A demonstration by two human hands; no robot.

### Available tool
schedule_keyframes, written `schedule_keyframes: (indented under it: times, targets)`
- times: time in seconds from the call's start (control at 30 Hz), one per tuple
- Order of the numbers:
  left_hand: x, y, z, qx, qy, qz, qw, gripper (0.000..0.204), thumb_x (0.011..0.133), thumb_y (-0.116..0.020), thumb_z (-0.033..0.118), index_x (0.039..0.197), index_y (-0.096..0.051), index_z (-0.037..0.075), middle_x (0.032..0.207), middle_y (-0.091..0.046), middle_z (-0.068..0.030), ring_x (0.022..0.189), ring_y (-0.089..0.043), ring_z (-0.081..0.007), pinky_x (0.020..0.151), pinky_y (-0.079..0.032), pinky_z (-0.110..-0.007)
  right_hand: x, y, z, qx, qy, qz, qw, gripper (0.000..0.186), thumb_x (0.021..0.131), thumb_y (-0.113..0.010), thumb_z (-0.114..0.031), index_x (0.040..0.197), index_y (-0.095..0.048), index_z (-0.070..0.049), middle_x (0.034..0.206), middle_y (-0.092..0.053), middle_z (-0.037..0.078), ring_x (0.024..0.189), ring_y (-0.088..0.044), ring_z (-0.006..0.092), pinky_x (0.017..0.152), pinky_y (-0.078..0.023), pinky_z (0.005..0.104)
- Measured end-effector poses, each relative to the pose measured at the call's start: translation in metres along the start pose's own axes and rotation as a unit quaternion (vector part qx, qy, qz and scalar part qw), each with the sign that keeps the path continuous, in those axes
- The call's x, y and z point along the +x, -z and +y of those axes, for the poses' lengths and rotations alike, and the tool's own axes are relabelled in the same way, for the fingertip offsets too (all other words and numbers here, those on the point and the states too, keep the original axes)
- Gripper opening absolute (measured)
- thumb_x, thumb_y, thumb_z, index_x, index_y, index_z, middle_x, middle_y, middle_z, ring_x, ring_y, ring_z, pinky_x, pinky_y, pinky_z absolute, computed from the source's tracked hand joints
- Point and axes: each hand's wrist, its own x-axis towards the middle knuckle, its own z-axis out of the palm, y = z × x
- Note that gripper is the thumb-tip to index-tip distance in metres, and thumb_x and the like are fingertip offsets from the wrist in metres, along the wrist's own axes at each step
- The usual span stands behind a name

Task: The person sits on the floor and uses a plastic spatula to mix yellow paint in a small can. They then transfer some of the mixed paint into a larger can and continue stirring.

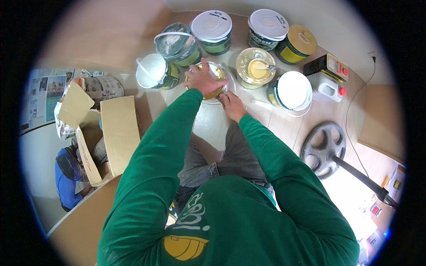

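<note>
A round tin (218, 74) with a gold-coloured lid stands on the floor in front of me, among other paint tins. My left hand (202, 79) lies spread over its top, fingers curled on the lid. My right hand (230, 104) grips the tin's near right rim. Both arms wear green sleeves. Most of the tin is hidden under my hands.
Several paint tins ring the spot: an open one with a white inside (153, 71), white-lidded ones (212, 27) (267, 25), a gold-lidded one (255, 67). A white jug (326, 86) and a weight plate on a bar (323, 146) are right. An open cardboard box (116, 133) is left.
</note>
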Motion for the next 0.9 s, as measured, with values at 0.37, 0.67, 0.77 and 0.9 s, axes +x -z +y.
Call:
schedule_keyframes:
  times: [0.37,0.67,0.77,0.9]
  targets:
    - [0.008,-0.001,-0.008,-0.05,0.025,0.019,0.998,0.142,0.073,-0.086,0.08,0.18,-0.015,0.018,0.177,-0.021,-0.0344,0.158,-0.027,-0.0636,0.113,-0.038,-0.084,-0.007,-0.034,-0.026,-0.157,-0.03,0.06,0.985,0.045,0.113,-0.058,-0.043,0.114,-0.067,0.002,0.105,-0.076,0.034,0.103,-0.073,0.0553,0.091,-0.055,0.0638]
    - [0.014,0.004,-0.013,-0.012,-0.021,0.005,1.0,0.147,0.077,-0.075,0.089,0.178,-0.013,0.002,0.174,-0.027,-0.0413,0.159,-0.028,-0.0649,0.129,-0.028,-0.07,-0.01,-0.095,0.01,0.078,-0.005,0.151,0.985,0.043,0.115,-0.057,-0.046,0.112,-0.064,-0.004,0.102,-0.074,0.032,0.099,-0.07,0.0578,0.081,-0.052,0.0644]
    - [0.025,0.008,-0.02,-0.075,-0.006,-0.011,0.997,0.147,0.074,-0.079,0.086,0.178,-0.014,0.005,0.175,-0.024,-0.0386,0.157,-0.03,-0.0651,0.125,-0.033,-0.071,-0.001,-0.087,0.017,0.097,0.029,0.153,0.983,0.04,0.115,-0.059,-0.044,0.111,-0.062,-0.004,0.088,-0.071,0.027,0.083,-0.07,0.0531,0.073,-0.052,0.0591]
    - [0.029,0.015,-0.031,-0.143,-0.004,-0.023,0.989,0.15,0.072,-0.08,0.085,0.177,-0.016,-0.001,0.171,-0.032,-0.0399,0.158,-0.036,-0.0568,0.127,-0.038,-0.059,0.0,-0.071,0.012,0.111,0.007,0.131,0.985,0.038,0.115,-0.059,-0.042,0.112,-0.063,-0.004,0.083,-0.07,0.023,0.077,-0.069,0.048,0.073,-0.052,0.0553]
